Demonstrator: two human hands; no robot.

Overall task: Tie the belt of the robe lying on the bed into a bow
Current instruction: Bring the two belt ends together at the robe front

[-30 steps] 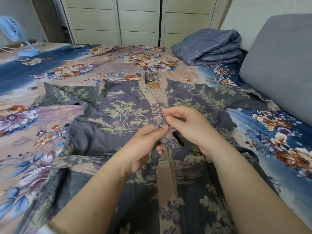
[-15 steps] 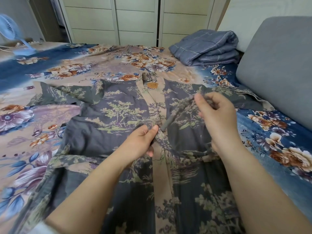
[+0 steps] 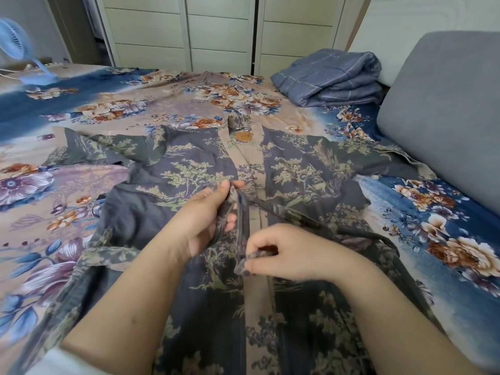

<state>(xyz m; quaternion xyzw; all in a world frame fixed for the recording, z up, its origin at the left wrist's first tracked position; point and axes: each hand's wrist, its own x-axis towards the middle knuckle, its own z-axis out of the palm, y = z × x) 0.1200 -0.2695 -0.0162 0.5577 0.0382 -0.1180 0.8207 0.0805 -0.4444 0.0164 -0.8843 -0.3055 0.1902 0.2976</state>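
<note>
A dark grey robe (image 3: 189, 171) printed with green trees lies spread face up on the bed, its beige front band running down the middle. Its narrow matching belt (image 3: 243, 220) crosses at the waist. My left hand (image 3: 208, 215) pinches a loop of the belt between thumb and fingers just left of the front band. My right hand (image 3: 292, 255) lies lower and to the right, fingers closed on the belt's other strand, which runs taut up to the left hand. A further stretch of belt trails right across the robe.
The floral bedsheet (image 3: 81, 112) surrounds the robe. A folded blue quilt (image 3: 330, 77) lies at the back right. A grey padded headboard (image 3: 446, 117) lines the right edge. A small blue fan (image 3: 16, 47) stands at the far left. Wardrobe doors (image 3: 216, 31) close off the back.
My right hand has dropped from high on the right to a low spot near me, drawing the belt strand downward. My left hand still pinches the loop at the waist.
</note>
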